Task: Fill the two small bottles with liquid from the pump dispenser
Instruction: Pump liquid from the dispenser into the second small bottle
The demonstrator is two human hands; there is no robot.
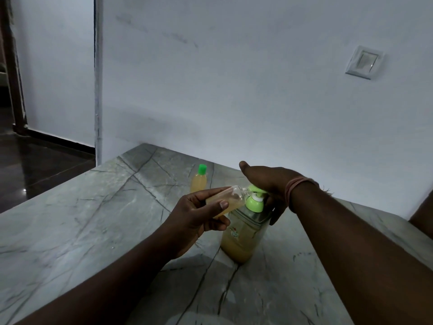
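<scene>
A small clear bottle (225,200), partly filled with yellowish liquid, is held tilted in the left hand (199,219), pinched between the thumb and curled fingers, its open mouth brought right up to the green spout of the pump dispenser (243,228). The dispenser stands upright on the grey marble counter (93,219) and is about half filled with the same yellowish liquid. Its green pump head is covered by the right hand (269,181), whose palm is laid flat on top with the fingers extended rather than curled. A second small bottle (199,180), capped in green and filled, is seen standing just behind, near the white wall (234,78), where a switch plate (364,62) is mounted
</scene>
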